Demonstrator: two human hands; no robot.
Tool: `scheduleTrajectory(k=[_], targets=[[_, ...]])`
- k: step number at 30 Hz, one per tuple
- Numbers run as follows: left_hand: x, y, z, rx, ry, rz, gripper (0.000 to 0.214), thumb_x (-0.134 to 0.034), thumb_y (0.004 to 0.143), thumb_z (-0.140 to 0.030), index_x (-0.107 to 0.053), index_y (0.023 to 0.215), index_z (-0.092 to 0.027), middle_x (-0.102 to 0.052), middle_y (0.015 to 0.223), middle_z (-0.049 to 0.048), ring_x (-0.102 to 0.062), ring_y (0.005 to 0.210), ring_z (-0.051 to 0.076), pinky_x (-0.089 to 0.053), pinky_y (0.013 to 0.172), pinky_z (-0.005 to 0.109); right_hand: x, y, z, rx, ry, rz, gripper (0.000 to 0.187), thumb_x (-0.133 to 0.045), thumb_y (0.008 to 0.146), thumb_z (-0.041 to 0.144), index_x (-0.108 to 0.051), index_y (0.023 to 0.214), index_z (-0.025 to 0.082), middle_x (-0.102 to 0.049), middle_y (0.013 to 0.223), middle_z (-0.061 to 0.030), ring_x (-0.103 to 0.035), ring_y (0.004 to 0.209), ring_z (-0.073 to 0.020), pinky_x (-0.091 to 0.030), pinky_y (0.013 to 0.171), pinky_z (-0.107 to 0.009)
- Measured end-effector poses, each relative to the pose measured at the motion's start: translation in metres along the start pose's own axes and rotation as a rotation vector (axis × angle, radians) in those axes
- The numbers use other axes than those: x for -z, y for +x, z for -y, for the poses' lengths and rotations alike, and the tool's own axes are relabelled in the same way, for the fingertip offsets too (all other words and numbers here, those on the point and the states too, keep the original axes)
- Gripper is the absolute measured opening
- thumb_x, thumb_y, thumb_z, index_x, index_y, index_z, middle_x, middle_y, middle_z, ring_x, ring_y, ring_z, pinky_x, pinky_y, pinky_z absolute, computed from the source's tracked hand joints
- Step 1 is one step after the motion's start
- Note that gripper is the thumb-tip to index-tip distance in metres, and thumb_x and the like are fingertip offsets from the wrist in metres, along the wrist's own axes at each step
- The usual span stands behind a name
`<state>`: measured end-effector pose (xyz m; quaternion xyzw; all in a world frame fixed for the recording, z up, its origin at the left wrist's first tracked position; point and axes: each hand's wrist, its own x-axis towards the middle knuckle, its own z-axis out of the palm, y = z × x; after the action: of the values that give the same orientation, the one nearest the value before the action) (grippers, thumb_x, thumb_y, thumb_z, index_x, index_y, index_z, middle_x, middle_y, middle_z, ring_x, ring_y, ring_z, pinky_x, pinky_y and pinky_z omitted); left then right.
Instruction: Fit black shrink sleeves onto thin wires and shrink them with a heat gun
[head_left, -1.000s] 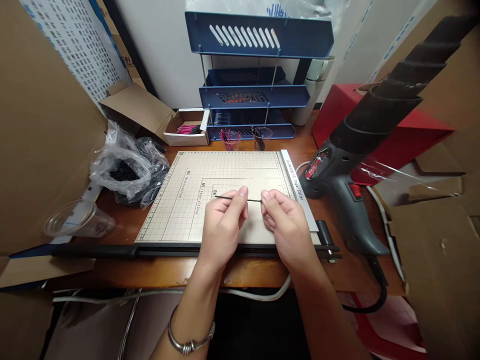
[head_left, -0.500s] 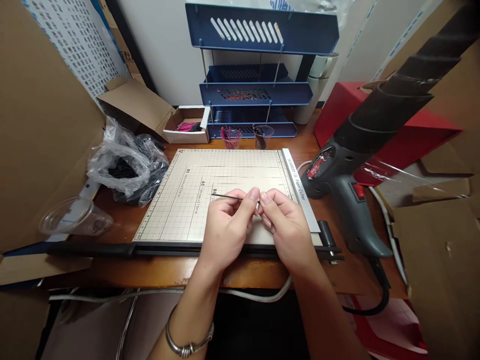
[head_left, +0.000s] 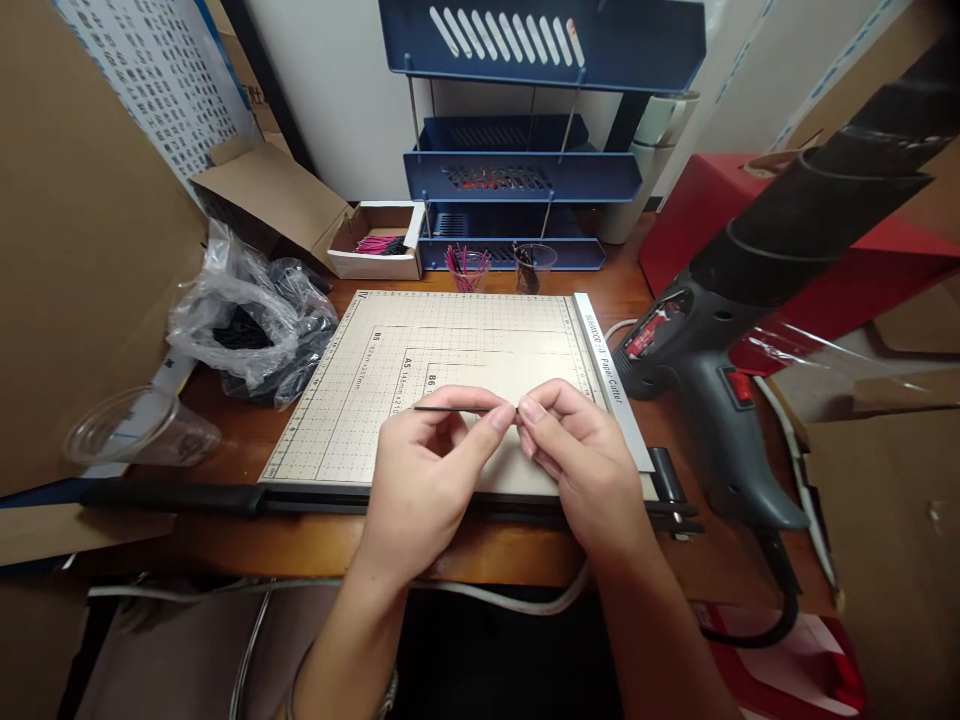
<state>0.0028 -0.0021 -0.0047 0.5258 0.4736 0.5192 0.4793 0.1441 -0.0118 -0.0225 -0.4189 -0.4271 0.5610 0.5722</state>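
My left hand (head_left: 427, 475) and my right hand (head_left: 574, 455) meet over the beige paper cutter board (head_left: 375, 360). Both pinch a thin black tube (head_left: 457, 408) that lies level between them. Its free end sticks out to the left past my left fingers. My fingertips nearly touch at the tube's right end. Both hands hover just above the board's front right part, near the black cutter arm (head_left: 225, 497).
A grey heat gun (head_left: 720, 400) stands at the right beside a red box (head_left: 787, 250). At the back are a blue tray rack (head_left: 525, 170), two small cups of pink and black pieces (head_left: 465, 268), and a small box (head_left: 379, 250). A plastic bag (head_left: 247, 325) and empty cup (head_left: 135, 430) lie left.
My hands have drawn together along the tube, so more of it now sticks out to the left. The camera has tilted slightly down and closer.
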Motion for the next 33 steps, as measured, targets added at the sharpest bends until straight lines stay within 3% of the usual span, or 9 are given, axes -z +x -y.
scheduleTrajectory(k=[3, 9, 15, 22, 33], targets=[[0.004, 0.003, 0.001, -0.004, 0.014, 0.017, 0.014, -0.082, 0.083, -0.031, -0.081, 0.082, -0.017, -0.064, 0.062, 0.0015, -0.044, 0.051, 0.011, -0.033, 0.046, 0.023, 0.0, 0.001, 0.001, 0.009, -0.007, 0.001, 0.03, -0.069, 0.097, 0.037, -0.061, 0.077, 0.016, -0.055, 0.069, 0.0012, -0.044, 0.063, -0.0066, -0.037, 0.061, -0.02], [0.002, 0.01, 0.0, -0.029, -0.039, 0.046, 0.009, -0.081, 0.086, -0.026, -0.08, 0.084, -0.017, -0.071, 0.069, 0.0012, -0.05, 0.055, 0.009, -0.04, 0.051, 0.02, -0.001, 0.001, 0.002, 0.019, -0.014, 0.01, 0.026, -0.068, 0.096, 0.034, -0.065, 0.078, 0.016, -0.06, 0.069, 0.0026, -0.028, 0.052, -0.0035, -0.034, 0.057, -0.02], [0.0, 0.014, -0.003, -0.054, -0.09, 0.072, 0.013, -0.08, 0.089, -0.022, -0.078, 0.076, -0.018, -0.07, 0.069, -0.0011, -0.052, 0.057, 0.008, -0.042, 0.055, 0.019, -0.002, 0.001, 0.004, 0.033, -0.066, 0.016, 0.026, -0.067, 0.095, 0.036, -0.067, 0.079, 0.015, -0.061, 0.068, 0.0026, -0.028, 0.05, -0.0027, -0.031, 0.052, -0.02], [0.003, 0.012, 0.003, 0.008, -0.156, 0.056, 0.017, -0.079, 0.091, -0.023, -0.075, 0.075, -0.019, -0.06, 0.059, -0.0046, -0.05, 0.055, 0.009, -0.043, 0.057, 0.02, 0.0, 0.0, 0.006, 0.039, -0.202, 0.086, 0.026, -0.065, 0.096, 0.037, -0.074, 0.083, 0.017, -0.072, 0.077, -0.0019, -0.056, 0.066, -0.0075, -0.045, 0.061, -0.019], [0.005, 0.011, 0.005, 0.019, -0.164, 0.058, 0.018, -0.081, 0.092, -0.028, -0.074, 0.078, -0.019, -0.064, 0.064, -0.0057, -0.047, 0.055, 0.006, -0.043, 0.059, 0.019, -0.001, 0.0, 0.005, 0.041, -0.224, 0.084, 0.026, -0.065, 0.095, 0.036, -0.077, 0.084, 0.016, -0.075, 0.077, -0.0038, -0.061, 0.069, -0.0098, -0.048, 0.063, -0.021]])
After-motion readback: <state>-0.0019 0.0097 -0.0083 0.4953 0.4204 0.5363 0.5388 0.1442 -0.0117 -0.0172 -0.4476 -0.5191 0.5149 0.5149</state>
